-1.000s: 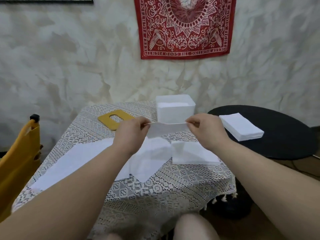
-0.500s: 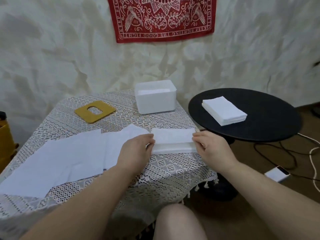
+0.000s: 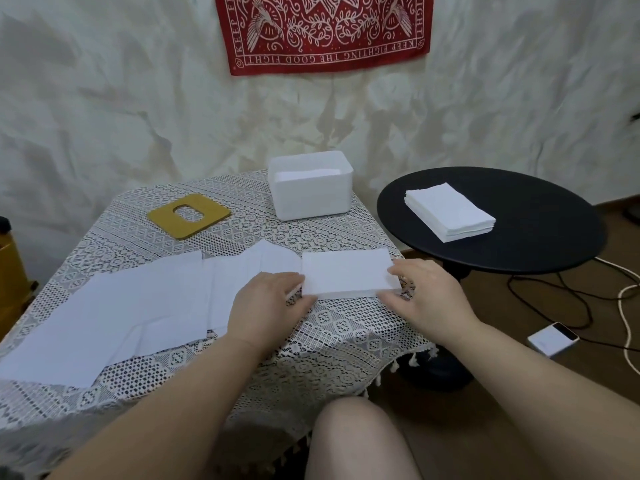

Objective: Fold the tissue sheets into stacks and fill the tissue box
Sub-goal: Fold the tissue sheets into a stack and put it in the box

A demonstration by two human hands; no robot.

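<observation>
Frame centre: both hands are sitting at the ends of the folded stack [image 3: 346,271] on the lace table [image 3: 332,341], left hand [image 3: 268,303] with fingers curled against its left edge, right hand [image 3: 427,296] with fingers bent on its right end, thumb below; can't tell if either is actually pinching it. Loose sheets [image 3: 138,306] are lying spread at left, touching the stack. Tissue box [image 3: 311,192] is standing open upper centre with tissue inside, yellow lid [image 3: 188,216] lying left of it, second stack [image 3: 450,213] sitting on the black table [image 3: 519,251] at right.
</observation>
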